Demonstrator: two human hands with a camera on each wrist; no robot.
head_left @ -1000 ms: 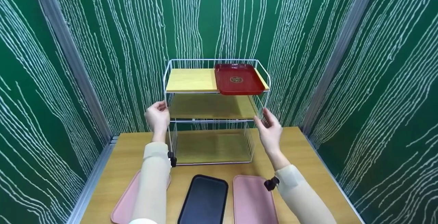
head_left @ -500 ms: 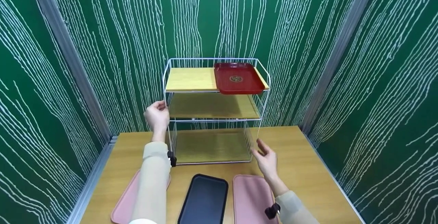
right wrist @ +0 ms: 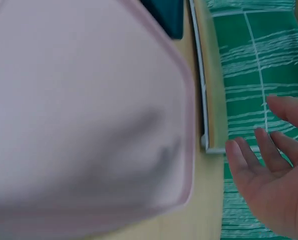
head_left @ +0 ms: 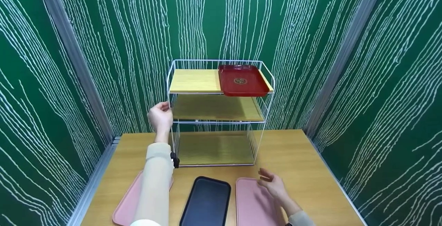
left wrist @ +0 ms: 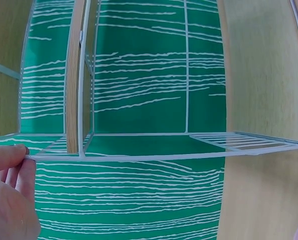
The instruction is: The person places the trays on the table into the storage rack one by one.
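A three-tier white wire rack with wooden shelf boards stands at the back of the table. My left hand pinches its left front upright between thumb and fingers, which the left wrist view shows on the thin wire. Over the far right corner of the right pink tray hovers my right hand, fingers loosely bent and holding nothing. In the right wrist view this hand is beside the pink tray, whose surface carries its shadow. A dark red tray lies on the right of the top shelf.
A black tray lies on the wooden table between the two pink trays. The left pink tray is partly covered by my left sleeve. Green walls with white lines enclose the table on the back and both sides.
My right hand has come down from beside the rack's middle shelf, along its right upright, toward the right pink tray. My left hand keeps its place on the rack.
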